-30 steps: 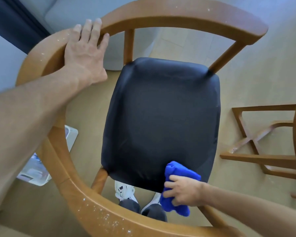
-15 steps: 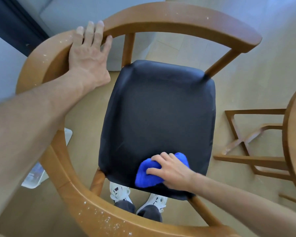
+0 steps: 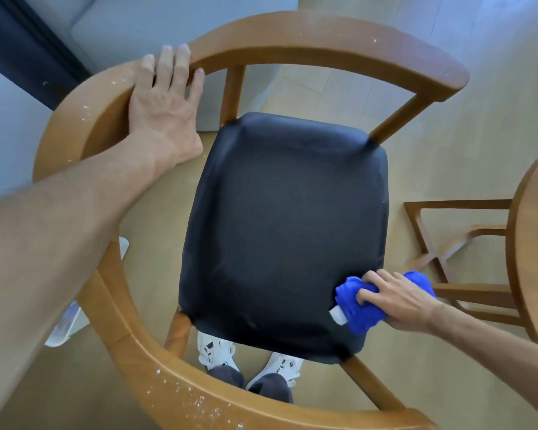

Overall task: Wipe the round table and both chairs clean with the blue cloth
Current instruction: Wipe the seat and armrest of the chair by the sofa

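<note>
A wooden chair with a curved backrest rail (image 3: 308,38) and a black padded seat (image 3: 283,231) stands below me. White crumbs speckle the rail at the upper left and along the near curve. My right hand (image 3: 398,301) grips the bunched blue cloth (image 3: 359,311) and presses it on the seat's near right corner. A small white tag sticks out of the cloth. My left hand (image 3: 165,103) rests flat on the rail at the upper left, fingers straight. The round wooden table (image 3: 534,249) shows only its edge at the right.
The table's wooden base frame (image 3: 441,243) lies on the light floor right of the chair. A white object (image 3: 72,318) sits on the floor under my left arm. My white shoes (image 3: 218,349) stand behind the seat. A grey sofa (image 3: 168,17) is beyond the chair.
My right hand has swept the blue cloth from the seat's near middle edge rightward to its near right corner. The left hand has stayed on the rail.
</note>
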Tool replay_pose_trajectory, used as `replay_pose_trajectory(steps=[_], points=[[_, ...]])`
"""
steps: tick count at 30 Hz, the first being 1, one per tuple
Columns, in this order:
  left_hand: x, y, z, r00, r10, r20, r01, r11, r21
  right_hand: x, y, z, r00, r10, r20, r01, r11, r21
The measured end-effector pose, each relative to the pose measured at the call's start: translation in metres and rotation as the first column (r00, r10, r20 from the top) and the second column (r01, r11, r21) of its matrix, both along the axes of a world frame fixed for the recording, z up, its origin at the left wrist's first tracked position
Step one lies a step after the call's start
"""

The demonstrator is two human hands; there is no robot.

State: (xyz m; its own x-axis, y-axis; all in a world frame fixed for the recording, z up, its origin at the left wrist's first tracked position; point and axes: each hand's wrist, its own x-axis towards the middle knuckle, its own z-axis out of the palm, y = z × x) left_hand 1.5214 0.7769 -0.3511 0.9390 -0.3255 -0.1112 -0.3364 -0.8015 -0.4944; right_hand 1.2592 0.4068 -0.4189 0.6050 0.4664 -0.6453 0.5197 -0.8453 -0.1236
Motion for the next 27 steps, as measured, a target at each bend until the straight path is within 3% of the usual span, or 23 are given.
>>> replay_pose_trajectory(steps=[4, 7, 9, 11, 12, 14, 15, 17, 18, 19, 20, 22, 24, 25, 27], points=[[0.0, 0.001, -0.001, 1.0, -0.005, 0.015, 0.005, 1.0, 0.013, 0.009, 0.133, -0.033, 0.995, 0.006, 0.104, -0.036, 0.955, 0.295], [0.001, 0.002, -0.002, 1.0, -0.004, 0.012, 0.004, 1.0, 0.025, -0.007, 0.235, -0.052, 0.984, 0.08, 0.159, -0.137, 0.91, 0.391], [0.0, 0.003, -0.002, 1.0, -0.004, 0.021, 0.004, 0.999, 0.032, -0.009, 0.245, -0.052, 0.959, 0.236, 0.154, -0.279, 0.877, 0.392], [0.001, 0.002, -0.003, 0.999, -0.012, 0.031, 0.011, 0.999, 0.032, 0.013, 0.215, -0.048, 0.942, 0.253, 0.222, -0.321, 0.872, 0.37], [0.0, 0.002, -0.003, 0.999, -0.009, 0.035, 0.008, 1.0, 0.029, 0.033, 0.194, -0.045, 0.949, 0.183, 0.258, -0.271, 0.89, 0.366], [0.001, 0.0, -0.003, 0.999, -0.004, 0.041, 0.003, 1.0, 0.024, 0.08, 0.153, -0.044, 0.91, -0.233, 0.342, 0.093, 0.92, 0.381], [0.0, -0.001, -0.004, 0.999, -0.002, 0.039, 0.001, 1.0, 0.023, 0.101, 0.137, -0.043, 0.801, -0.475, 0.365, 0.345, 0.863, 0.368], [0.001, -0.002, -0.004, 1.0, 0.0, 0.03, -0.001, 1.0, 0.02, 0.127, 0.132, -0.046, 0.478, -0.818, 0.321, 0.752, 0.57, 0.332], [0.002, -0.002, -0.005, 1.0, 0.004, 0.025, -0.005, 1.0, 0.019, 0.13, 0.145, -0.046, 0.374, -0.879, 0.295, 0.831, 0.459, 0.314], [0.002, -0.002, -0.005, 1.0, 0.01, 0.021, -0.011, 1.0, 0.019, 0.124, 0.166, -0.047, 0.366, -0.88, 0.304, 0.833, 0.455, 0.316], [0.002, -0.002, -0.006, 1.0, 0.016, 0.017, -0.017, 1.0, 0.017, 0.112, 0.189, -0.049, 0.438, -0.839, 0.323, 0.772, 0.535, 0.344], [0.003, -0.002, -0.006, 1.0, 0.018, 0.01, -0.018, 1.0, 0.009, 0.064, 0.233, -0.049, 0.68, -0.666, 0.307, 0.536, 0.736, 0.413], [0.003, -0.002, -0.005, 1.0, 0.024, 0.008, -0.024, 1.0, -0.002, 0.009, 0.253, -0.042, 0.929, -0.323, 0.181, 0.229, 0.886, 0.403], [0.004, -0.001, -0.005, 1.0, 0.022, 0.007, -0.022, 1.0, -0.005, -0.01, 0.251, -0.039, 0.984, -0.133, 0.115, 0.082, 0.925, 0.371], [0.003, 0.0, -0.005, 1.0, 0.014, 0.003, -0.014, 1.0, -0.012, -0.029, 0.227, -0.039, 0.984, 0.176, 0.035, -0.178, 0.934, 0.309]])
